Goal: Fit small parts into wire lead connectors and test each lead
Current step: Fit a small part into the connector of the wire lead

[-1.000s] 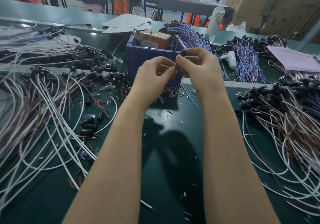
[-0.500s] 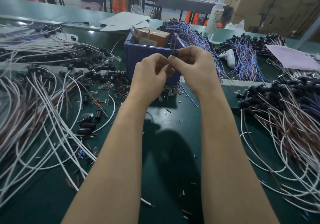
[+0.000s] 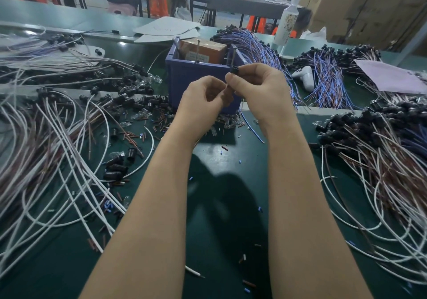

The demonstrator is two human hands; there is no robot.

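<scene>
My right hand [image 3: 258, 91] pinches a small black connector [image 3: 235, 70] between thumb and forefinger, held up in front of the blue bin [image 3: 184, 79]. Its thin lead runs down between my two hands. My left hand [image 3: 203, 100] sits just left of it with fingers curled, fingertips at the lead below the connector; what they hold is hidden. Piles of white and brown leads with black connectors lie at the left [image 3: 46, 137] and at the right [image 3: 381, 148].
A brown box [image 3: 203, 49] sits inside the blue bin. Blue-purple lead bundles [image 3: 323, 79] lie behind, with a white bottle [image 3: 287, 21] and a white handheld device [image 3: 305, 77]. Loose black caps [image 3: 115, 167] and cut wire bits litter the green mat [image 3: 231, 194].
Both hands stayed together in front of the bin. The left hand's fingers have drawn slightly away from the connector, which now shows above the right thumb.
</scene>
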